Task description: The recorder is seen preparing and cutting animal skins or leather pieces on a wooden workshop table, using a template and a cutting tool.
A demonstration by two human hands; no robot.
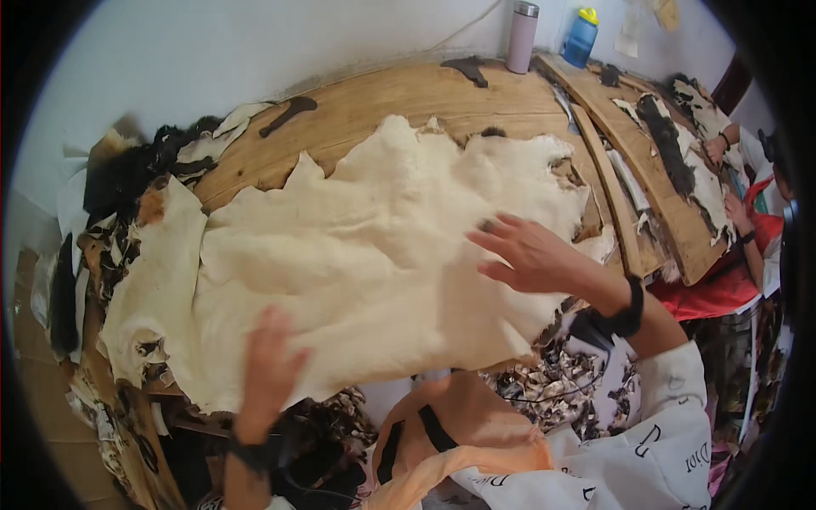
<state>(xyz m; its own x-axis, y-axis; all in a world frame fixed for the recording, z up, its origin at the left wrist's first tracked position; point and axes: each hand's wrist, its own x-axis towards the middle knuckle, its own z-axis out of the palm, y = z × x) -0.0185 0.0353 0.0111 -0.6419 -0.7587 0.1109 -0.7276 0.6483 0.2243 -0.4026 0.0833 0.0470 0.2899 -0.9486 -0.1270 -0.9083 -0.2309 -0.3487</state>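
A large cream hide (pixel 365 221), wavy and ragged along its edges, lies spread over the wooden workbench (pixel 340 102). My right hand (pixel 527 255) is over the right part of the hide, fingers stretched out and apart, holding nothing. Low on the left, my left hand (pixel 268 365) is blurred by motion near the hide's front edge, its fingers appearing extended with nothing visible in them; whether it touches the hide is unclear. A narrower pale hide piece (pixel 153 280) lies along the left side.
Dark fur scraps (pixel 127 178) pile at the left; dark flat pieces (pixel 285 115) lie behind. A pink flask (pixel 520 42) and blue bottle (pixel 580 38) stand by the wall. Wooden boards (pixel 659 204) run along the right, beside another person's hands (pixel 738 212). Scraps (pixel 561 382) lie below the bench.
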